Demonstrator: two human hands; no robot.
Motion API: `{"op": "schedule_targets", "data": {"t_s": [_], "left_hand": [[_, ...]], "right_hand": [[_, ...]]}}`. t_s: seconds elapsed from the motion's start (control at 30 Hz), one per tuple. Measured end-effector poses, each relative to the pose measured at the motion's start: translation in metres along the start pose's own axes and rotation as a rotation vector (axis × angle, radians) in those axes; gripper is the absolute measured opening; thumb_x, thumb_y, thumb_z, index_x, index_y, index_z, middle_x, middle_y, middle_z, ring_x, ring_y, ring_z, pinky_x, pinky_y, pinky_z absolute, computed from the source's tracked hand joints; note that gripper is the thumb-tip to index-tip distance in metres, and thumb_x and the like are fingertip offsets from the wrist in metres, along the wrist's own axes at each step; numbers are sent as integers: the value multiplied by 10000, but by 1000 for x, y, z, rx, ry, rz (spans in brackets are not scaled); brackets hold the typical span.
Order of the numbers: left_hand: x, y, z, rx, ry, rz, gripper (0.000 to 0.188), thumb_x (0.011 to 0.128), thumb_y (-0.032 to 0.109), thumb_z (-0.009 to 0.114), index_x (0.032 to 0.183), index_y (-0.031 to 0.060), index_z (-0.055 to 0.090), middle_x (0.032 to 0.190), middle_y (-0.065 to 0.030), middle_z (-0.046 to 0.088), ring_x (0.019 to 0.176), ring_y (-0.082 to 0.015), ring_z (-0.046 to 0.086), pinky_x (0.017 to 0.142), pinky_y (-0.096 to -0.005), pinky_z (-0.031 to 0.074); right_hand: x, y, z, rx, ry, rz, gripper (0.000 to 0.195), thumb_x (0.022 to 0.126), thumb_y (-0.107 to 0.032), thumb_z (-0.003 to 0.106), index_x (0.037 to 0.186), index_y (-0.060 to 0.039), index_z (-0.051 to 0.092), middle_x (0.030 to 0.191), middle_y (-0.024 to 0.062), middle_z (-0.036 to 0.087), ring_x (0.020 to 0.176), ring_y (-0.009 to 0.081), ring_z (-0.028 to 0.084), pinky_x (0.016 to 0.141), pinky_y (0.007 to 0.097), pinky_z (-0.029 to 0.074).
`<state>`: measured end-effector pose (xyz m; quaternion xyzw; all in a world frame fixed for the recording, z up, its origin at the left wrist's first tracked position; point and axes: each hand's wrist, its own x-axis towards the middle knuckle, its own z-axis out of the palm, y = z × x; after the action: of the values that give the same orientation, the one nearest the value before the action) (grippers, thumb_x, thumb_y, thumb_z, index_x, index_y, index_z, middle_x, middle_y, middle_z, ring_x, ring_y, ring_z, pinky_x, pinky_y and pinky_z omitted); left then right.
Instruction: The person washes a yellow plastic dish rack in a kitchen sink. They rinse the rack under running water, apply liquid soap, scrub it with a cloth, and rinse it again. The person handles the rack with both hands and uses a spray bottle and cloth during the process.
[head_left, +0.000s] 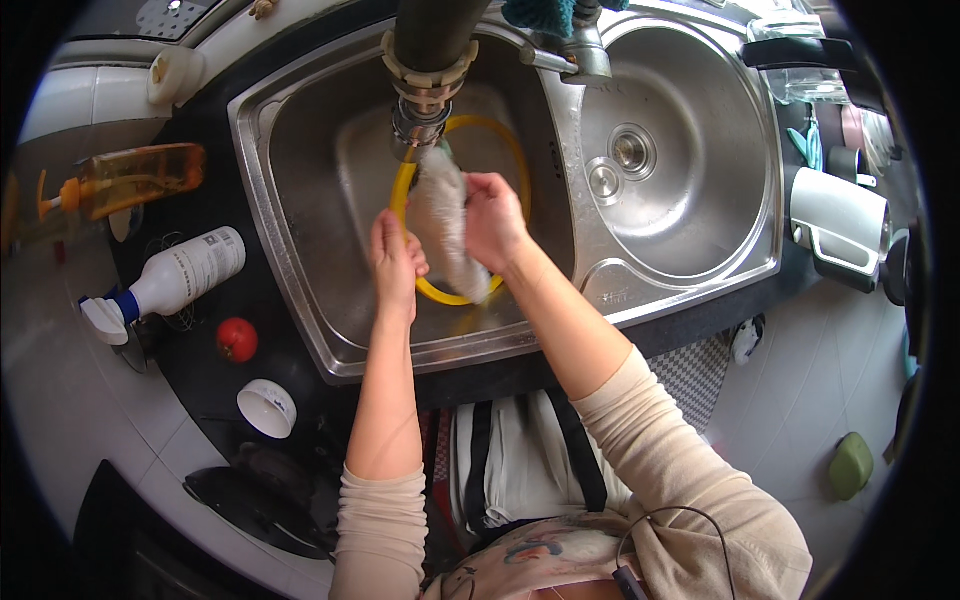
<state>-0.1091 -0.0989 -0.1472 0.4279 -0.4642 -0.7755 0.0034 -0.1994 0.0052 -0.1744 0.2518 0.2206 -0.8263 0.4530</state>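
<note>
A round item with a yellow rim (525, 172) is held tilted inside the left basin of a stainless steel sink (315, 225); its middle looks see-through. My left hand (395, 259) grips the rim at its left side. In my right hand (496, 225) is a greyish-white fuzzy cloth (442, 214), blurred and lying across the item's middle. Directly above, the faucet's spray head (420, 124) points down and hides part of the rim. Whether water is running cannot be made out.
Left of the sink are an orange pump bottle (142, 176), a white spray bottle (187, 270), a red tomato (237, 340) and a white bowl (267, 409). Another faucet (589, 60) stands between the basins. The round right basin (697, 202) has a drain. A white kettle (840, 221) sits at right.
</note>
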Motion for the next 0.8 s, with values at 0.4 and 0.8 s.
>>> {"op": "schedule_targets", "data": {"t_s": [0.4, 0.8], "left_hand": [[3, -4, -18, -211, -105, -224, 427, 927, 535, 271, 910, 137, 424, 514, 60, 302, 401, -29, 260, 380, -194, 210], [8, 11, -14, -152, -54, -270, 549, 889, 626, 210, 736, 156, 450, 491, 73, 249, 386, -57, 208, 389, -204, 207]], "right_hand": [[-12, 11, 28, -1497, -279, -638, 246, 738, -93, 662, 966, -15, 607, 855, 128, 602, 781, 260, 602, 710, 336, 479], [-14, 9, 38, -1728, -405, -788, 192, 733, -137, 665, 864, -21, 588, 779, 132, 564, 733, 328, 582, 643, 385, 473]]}}
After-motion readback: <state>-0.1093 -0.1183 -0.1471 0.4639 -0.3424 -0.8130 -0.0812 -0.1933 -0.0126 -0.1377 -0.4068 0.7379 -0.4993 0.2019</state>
